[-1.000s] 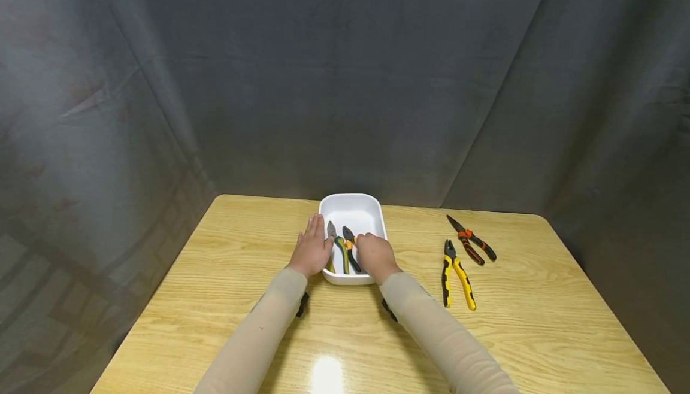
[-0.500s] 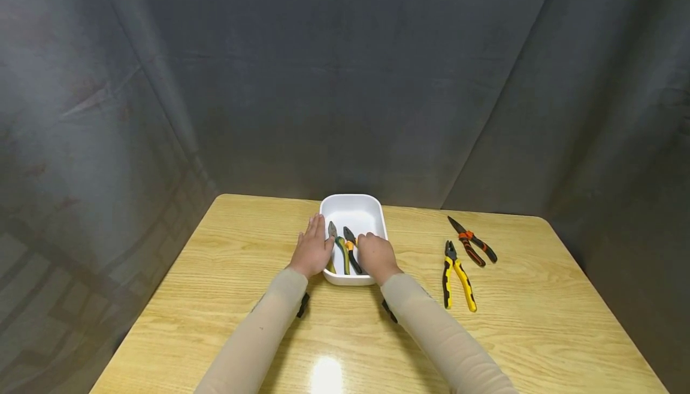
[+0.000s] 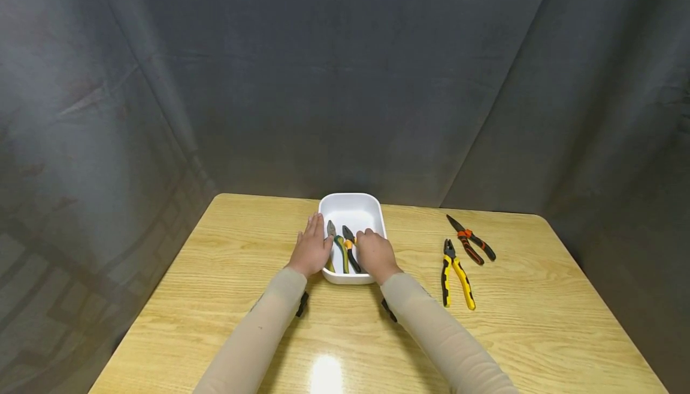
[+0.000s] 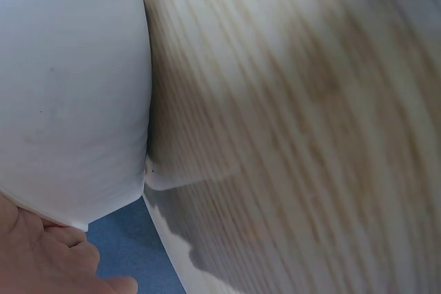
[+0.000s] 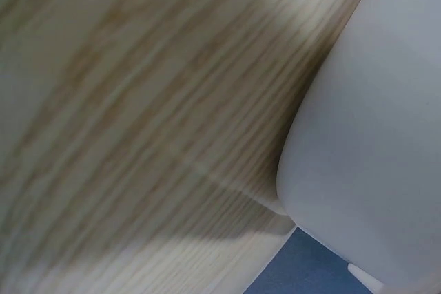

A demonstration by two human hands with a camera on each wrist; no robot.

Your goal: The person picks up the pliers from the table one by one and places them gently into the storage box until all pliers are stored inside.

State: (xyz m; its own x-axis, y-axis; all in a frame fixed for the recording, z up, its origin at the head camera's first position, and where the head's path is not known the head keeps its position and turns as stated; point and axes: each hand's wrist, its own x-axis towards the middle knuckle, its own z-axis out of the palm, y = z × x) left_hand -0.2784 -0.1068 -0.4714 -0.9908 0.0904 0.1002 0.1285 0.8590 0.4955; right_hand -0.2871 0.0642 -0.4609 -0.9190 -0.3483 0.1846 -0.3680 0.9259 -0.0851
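Note:
A white tray point(image 3: 353, 204) stands at the table's far middle. Two pairs of pliers show inside: green-and-yellow-handled pliers point(image 3: 345, 253) at left, orange-and-black-handled pliers point(image 3: 349, 245) beside them. My left hand point(image 3: 311, 250) lies across the tray's left rim, fingers straight and together, thumb over the inside. In the left wrist view the left hand point(image 4: 41, 256) is at the tray wall. My right hand point(image 3: 376, 255) reaches over the right rim, fingers curled over one handle of the orange-and-black pliers; its fingertips are hidden.
To the right on the wooden table point(image 3: 539, 298) lie yellow-and-black pliers point(image 3: 455, 277) with spread handles. Behind them are red-and-black long-nose pliers point(image 3: 471, 239). A grey curtain point(image 3: 345, 82) hangs behind the table's far edge.
The right hand's knuckles have risen slightly over the tray. Otherwise the hands, tray and pliers hold their places; the head view shifts a little.

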